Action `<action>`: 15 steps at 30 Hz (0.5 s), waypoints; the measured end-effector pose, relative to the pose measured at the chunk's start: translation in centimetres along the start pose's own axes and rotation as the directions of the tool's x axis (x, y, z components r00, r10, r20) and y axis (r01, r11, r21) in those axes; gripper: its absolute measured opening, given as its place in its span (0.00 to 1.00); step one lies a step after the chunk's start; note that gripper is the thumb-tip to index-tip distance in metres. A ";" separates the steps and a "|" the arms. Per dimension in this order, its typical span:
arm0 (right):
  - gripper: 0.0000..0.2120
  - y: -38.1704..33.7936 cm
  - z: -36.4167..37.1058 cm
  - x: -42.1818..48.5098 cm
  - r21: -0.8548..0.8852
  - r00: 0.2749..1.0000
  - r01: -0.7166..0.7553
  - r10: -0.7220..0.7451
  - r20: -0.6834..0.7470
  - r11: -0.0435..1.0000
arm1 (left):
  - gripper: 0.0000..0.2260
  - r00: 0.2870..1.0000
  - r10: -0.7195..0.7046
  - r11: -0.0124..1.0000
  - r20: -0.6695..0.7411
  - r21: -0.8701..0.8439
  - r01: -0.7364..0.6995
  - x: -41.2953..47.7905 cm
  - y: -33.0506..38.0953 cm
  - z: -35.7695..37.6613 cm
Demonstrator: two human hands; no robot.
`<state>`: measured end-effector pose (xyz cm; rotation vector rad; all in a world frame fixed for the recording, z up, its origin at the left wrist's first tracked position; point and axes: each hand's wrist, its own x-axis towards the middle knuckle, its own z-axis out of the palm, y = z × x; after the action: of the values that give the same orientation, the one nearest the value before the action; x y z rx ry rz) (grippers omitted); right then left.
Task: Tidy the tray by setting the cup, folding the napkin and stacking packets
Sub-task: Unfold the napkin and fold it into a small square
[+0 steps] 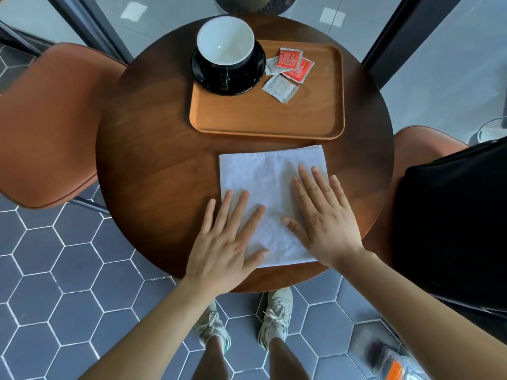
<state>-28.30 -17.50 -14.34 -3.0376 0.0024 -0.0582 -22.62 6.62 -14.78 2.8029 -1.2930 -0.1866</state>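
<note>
— One napkin [271, 193], white, lies flat on the round table [153, 174], just in front of the tray [263, 113]. Who holds it?
— Both hands press on it, fingers straight and spread: the left hand [222, 248] at its near left corner, the right hand [326, 218] on its right side.
— And on the tray?
— One black cup [225, 42], white inside, on one black saucer [203, 78] at the far left. Beside it are four packets [288, 69], two red and two pale, overlapping. Their print is too small to read.
— Around the table?
— Two orange chairs, one left [49, 119], one right [419, 144].
</note>
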 end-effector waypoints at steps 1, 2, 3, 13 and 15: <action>0.35 -0.1 0.0 -0.4 0.004 1.000 0.025 -0.025 0.003 1.000 | 0.34 1.000 0.000 1.000 0.002 -0.003 0.000 0.0 0.0 0.1; 0.35 -0.3 0.0 -0.6 0.003 0.999 0.044 -0.044 0.015 0.999 | 0.34 1.000 0.001 1.000 0.005 -0.006 -0.001 -0.1 0.0 0.0; 0.34 -0.3 0.0 -0.7 0.000 0.998 0.053 -0.053 0.031 0.999 | 0.34 1.000 0.004 1.000 0.011 -0.007 -0.004 -0.1 0.1 0.0; 0.25 1.8 -1.4 -2.4 0.163 0.992 0.083 -0.067 -0.104 0.983 | 0.22 0.959 0.272 0.952 -0.085 -0.121 -0.281 -3.4 -1.4 -2.1; 0.21 2.0 -1.8 -3.3 0.224 0.978 0.160 -0.123 -0.169 0.961 | 0.12 0.951 0.243 0.946 -0.190 -0.170 -0.275 -3.4 -1.5 -2.6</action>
<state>-31.66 -19.65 -12.89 -2.7818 -0.1965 -0.2824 -23.32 10.13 -12.04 2.4002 -1.4956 -0.0606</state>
